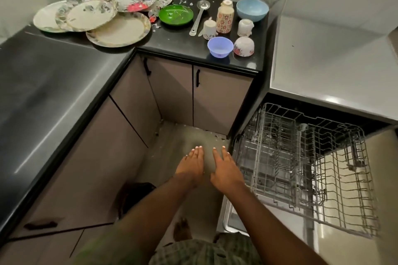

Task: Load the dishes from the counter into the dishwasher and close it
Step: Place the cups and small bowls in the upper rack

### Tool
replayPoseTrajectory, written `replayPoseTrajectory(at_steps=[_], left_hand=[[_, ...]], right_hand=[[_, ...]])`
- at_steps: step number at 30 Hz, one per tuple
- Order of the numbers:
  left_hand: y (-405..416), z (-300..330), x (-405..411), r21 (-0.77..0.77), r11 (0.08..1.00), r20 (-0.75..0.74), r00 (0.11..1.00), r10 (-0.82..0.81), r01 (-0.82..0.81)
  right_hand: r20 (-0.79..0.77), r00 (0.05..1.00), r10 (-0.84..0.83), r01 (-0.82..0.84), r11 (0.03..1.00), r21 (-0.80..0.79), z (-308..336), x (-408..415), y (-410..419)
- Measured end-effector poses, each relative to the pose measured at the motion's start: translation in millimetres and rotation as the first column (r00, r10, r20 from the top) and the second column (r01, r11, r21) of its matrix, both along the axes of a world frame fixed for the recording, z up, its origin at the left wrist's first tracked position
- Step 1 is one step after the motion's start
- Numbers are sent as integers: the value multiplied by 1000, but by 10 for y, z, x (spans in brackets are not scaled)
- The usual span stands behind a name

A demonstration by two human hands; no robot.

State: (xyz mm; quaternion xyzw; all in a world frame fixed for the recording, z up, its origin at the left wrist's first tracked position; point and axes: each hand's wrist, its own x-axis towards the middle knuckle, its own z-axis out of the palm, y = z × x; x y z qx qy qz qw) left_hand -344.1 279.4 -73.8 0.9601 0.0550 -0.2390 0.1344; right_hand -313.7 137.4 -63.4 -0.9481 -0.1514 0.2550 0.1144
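Nearest the lens, at lower centre, the left hand and right hand stretch forward side by side, fingers straight and holding nothing, over the floor. The dishes lie well apart from both, up on the black counter in the upper part of the frame: overlapping floral plates at upper left, then a green plate, a ladle, cups and a blue bowl. At right, the dishwasher rack stands pulled out just beside the right hand.
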Motion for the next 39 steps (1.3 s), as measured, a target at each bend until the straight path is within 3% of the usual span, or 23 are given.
replayPoseTrajectory(at_steps=[10, 17, 24, 30, 35, 39], left_hand=[[315, 118, 590, 106, 993, 64, 996, -67, 60], [438, 183, 1530, 126, 986, 136, 983, -125, 108], [489, 466, 2677, 54, 994, 273, 956, -107, 96], [564, 710, 3481, 61, 992, 431, 894, -123, 107], [764, 884, 3992, 76, 984, 493, 852, -177, 160], [1067, 909, 4351, 87, 976, 454, 864, -218, 200]], right_hand=[[112, 993, -45, 46, 999, -1, 133, 517, 342], [191, 975, -111, 105, 994, 43, 210, 1439, 432], [297, 932, -209, 158, 969, 188, 573, 2611, 417], [268, 921, -284, 188, 923, 334, 635, 3378, 479], [208, 920, -333, 208, 863, 461, 630, 3679, 522], [206, 911, -356, 200, 822, 533, 684, 3887, 615]])
